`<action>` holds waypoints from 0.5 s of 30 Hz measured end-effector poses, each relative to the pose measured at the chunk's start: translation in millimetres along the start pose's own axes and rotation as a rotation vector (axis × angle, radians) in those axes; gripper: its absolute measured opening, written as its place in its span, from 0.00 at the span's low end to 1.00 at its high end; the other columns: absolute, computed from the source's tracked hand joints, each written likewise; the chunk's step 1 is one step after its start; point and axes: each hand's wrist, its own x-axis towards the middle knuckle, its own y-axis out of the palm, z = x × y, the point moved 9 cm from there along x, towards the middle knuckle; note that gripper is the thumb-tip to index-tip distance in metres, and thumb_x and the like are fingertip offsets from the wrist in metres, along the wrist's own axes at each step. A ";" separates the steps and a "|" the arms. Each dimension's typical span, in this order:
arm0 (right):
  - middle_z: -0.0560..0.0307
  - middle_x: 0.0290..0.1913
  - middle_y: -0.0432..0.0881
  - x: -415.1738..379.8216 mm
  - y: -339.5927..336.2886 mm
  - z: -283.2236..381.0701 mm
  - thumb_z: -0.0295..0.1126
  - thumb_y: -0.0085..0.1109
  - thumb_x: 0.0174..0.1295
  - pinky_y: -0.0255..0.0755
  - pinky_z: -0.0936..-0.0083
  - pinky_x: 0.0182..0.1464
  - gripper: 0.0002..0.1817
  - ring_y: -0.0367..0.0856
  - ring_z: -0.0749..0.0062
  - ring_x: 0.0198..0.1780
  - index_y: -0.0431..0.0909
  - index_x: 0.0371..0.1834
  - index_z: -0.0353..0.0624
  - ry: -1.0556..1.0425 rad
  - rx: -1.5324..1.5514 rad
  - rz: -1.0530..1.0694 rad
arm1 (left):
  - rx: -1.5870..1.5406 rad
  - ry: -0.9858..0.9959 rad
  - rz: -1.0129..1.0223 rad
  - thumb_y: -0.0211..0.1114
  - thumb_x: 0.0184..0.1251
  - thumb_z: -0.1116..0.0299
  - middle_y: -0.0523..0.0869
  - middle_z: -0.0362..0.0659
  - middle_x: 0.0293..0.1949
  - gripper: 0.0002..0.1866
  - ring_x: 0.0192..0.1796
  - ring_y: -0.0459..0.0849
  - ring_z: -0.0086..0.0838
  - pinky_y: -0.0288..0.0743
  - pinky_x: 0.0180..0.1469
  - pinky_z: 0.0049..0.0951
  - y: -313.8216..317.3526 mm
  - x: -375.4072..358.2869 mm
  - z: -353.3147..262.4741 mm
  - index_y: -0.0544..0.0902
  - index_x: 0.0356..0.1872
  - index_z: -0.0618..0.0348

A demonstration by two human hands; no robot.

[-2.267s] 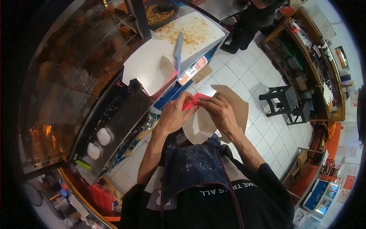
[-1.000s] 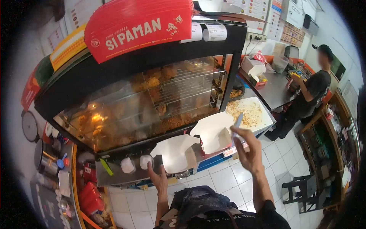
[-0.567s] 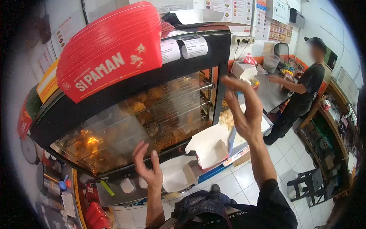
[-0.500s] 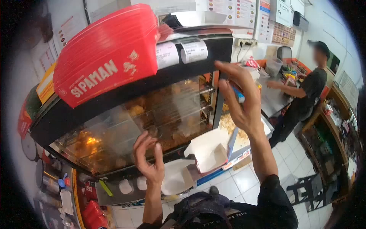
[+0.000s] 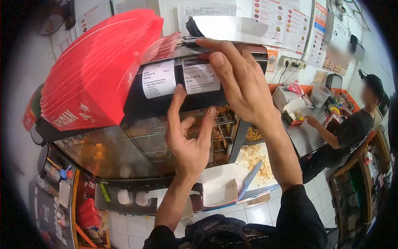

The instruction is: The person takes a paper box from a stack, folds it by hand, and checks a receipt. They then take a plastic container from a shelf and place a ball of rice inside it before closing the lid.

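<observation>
My right hand (image 5: 246, 85) is raised over the top front edge of the black display cabinet (image 5: 166, 103), its fingers stretched apart beside a white printed label (image 5: 201, 79). Lower and to the left, my left hand (image 5: 188, 141) has its fingers spread in front of the cabinet glass, the index fingertip near the gap between that label and another white label (image 5: 158, 79). Neither hand holds anything that I can see. A large stack of red folded boxes (image 5: 99, 66) lies on the cabinet's left top.
An open white box (image 5: 219, 193) and a knife with a blue blade (image 5: 250, 179) lie on the crumb-covered board side. Two white rice portions (image 5: 124, 197) sit lower left. At the right, a person in dark clothes (image 5: 356, 128) stands at a metal counter (image 5: 304, 135) with boxes.
Both hands have moved up toward the labels; my right hand has reached the cabinet's top edge. The view has shifted closer to the labels. The other person's hand has moved near a small box.
</observation>
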 end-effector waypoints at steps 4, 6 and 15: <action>0.43 0.35 0.81 -2.7 -1.0 -6.4 0.49 0.42 0.77 0.69 0.53 0.42 0.21 0.74 0.42 0.37 0.77 0.55 0.46 0.016 0.095 0.014 | 0.017 -0.081 -0.102 0.69 0.67 0.75 0.80 0.52 0.56 0.30 0.32 0.83 0.19 0.73 0.24 0.16 -0.6 5.6 2.0 0.67 0.68 0.67; 0.43 0.35 0.81 -4.4 -0.5 -9.5 0.49 0.42 0.77 0.69 0.53 0.43 0.21 0.74 0.42 0.37 0.77 0.55 0.46 0.032 0.127 0.023 | 0.023 -0.238 -0.030 0.68 0.70 0.74 0.85 0.43 0.40 0.19 0.28 0.80 0.14 0.70 0.24 0.15 0.6 4.4 16.1 0.76 0.58 0.67; 0.43 0.32 0.79 -2.4 -1.7 -9.4 0.49 0.42 0.77 0.68 0.54 0.43 0.21 0.74 0.42 0.36 0.78 0.47 0.43 0.043 0.128 0.030 | -0.228 -0.416 0.040 0.68 0.70 0.66 0.87 0.41 0.32 0.13 0.18 0.76 0.15 0.63 0.18 0.16 -8.9 -5.8 31.8 0.80 0.45 0.65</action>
